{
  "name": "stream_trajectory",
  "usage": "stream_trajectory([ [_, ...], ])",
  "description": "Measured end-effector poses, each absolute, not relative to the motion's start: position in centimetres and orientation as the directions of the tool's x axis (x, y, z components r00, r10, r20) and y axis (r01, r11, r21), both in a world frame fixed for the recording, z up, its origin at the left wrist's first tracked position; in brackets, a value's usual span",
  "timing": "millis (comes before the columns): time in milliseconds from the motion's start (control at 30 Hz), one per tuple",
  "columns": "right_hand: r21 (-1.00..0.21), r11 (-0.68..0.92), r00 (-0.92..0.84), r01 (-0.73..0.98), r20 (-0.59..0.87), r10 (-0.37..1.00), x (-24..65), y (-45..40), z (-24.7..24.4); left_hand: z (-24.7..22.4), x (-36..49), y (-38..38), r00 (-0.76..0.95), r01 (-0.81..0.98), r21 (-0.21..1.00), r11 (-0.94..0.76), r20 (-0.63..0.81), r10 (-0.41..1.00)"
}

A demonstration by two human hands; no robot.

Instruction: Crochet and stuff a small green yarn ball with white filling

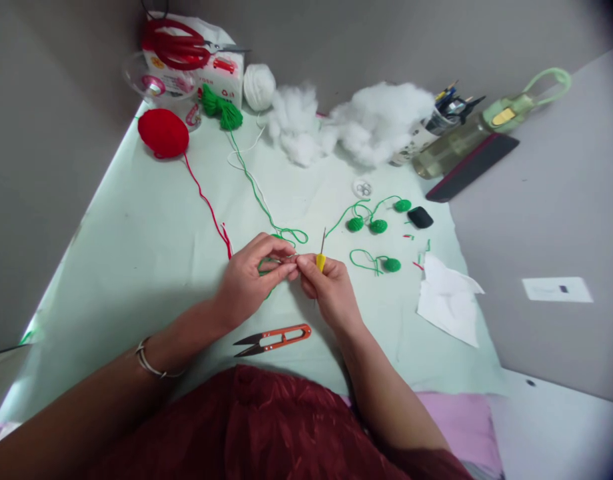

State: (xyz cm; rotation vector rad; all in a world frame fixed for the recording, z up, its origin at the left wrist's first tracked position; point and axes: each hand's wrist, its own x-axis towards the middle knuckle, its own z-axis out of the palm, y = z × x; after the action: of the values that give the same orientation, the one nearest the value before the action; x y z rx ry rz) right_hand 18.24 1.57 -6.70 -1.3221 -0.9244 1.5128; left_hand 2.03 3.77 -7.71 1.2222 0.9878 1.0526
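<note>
My left hand [251,273] is closed in a pinch above the middle of the table, with green yarn [267,265] running round its fingers. My right hand [331,287] grips a crochet hook with a yellow handle [320,262], its thin metal shaft pointing up and away. The fingertips of both hands meet at a small bit of work, mostly hidden by the fingers. Green yarn strands lead from there back to a green skein [221,110]. Below the hands lie orange thread snips [274,340], blades to the left.
A red yarn ball [163,133], white yarn ball [259,87] and fluffy white stuffing [381,123] line the back. Red scissors [179,45] rest on a box. Several small green crocheted balls [378,227] lie right, near white paper [446,297] and a bottle [451,147].
</note>
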Motion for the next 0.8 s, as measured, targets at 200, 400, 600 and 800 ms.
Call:
stream_trajectory([
  [200,-0.964,-0.265,0.013,-0.006,-0.266,0.964,18.42,1.42,-6.21,-7.33,2.03,3.88,0.308,-0.248,0.936,0.251,-0.170,0.936],
  [400,-0.951,-0.280,-0.034,-0.134,-0.278,0.960,18.64,1.53,-6.68,-7.26,1.78,4.29,0.400,-0.365,0.789,0.494,-0.347,0.848],
  [600,-0.946,-0.288,-0.020,-0.147,-0.288,0.957,18.74,1.59,-6.56,-7.34,1.65,4.33,0.427,-0.363,0.760,0.539,-0.378,0.821],
  [800,-0.936,-0.306,-0.028,-0.173,-0.306,0.952,18.70,1.65,-6.37,-7.17,1.78,4.23,0.434,-0.360,0.754,0.550,-0.386,0.814],
])
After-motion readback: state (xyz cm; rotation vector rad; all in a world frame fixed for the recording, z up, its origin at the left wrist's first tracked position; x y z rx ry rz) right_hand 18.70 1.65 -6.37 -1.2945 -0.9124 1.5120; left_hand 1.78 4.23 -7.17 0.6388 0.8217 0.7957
